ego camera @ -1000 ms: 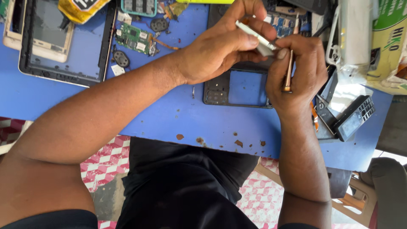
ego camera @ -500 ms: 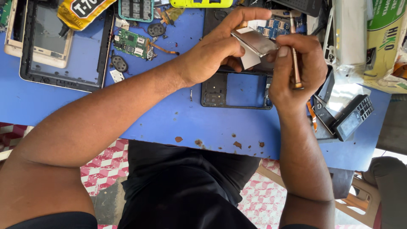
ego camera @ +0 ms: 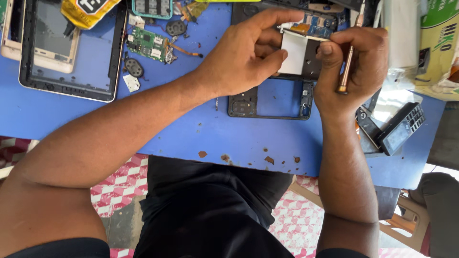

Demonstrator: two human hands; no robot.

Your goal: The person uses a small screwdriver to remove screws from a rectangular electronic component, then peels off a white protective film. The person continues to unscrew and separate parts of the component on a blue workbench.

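Observation:
My left hand (ego camera: 248, 52) pinches a flat silver-white rectangular part (ego camera: 293, 53) over a black phone frame (ego camera: 267, 100) that lies on the blue table (ego camera: 191, 129). My right hand (ego camera: 356, 62) touches the part's right edge with its thumb and holds a thin bronze screwdriver (ego camera: 345, 67) upright against the palm. A blue circuit board (ego camera: 318, 24) shows just above the part, inside the phone body.
A large tablet frame (ego camera: 71, 52) lies at the left, with a yellow packet (ego camera: 88, 9) above it. A green circuit board (ego camera: 149, 44) and small round speakers (ego camera: 134, 68) lie near the middle. Black phone parts (ego camera: 397, 129) and a cardboard box (ego camera: 437, 43) sit at the right.
The silver-white part, held tilted up before, now lies flatter against the phone body. Both hands have dropped slightly, and the right thumb has come onto the part's edge.

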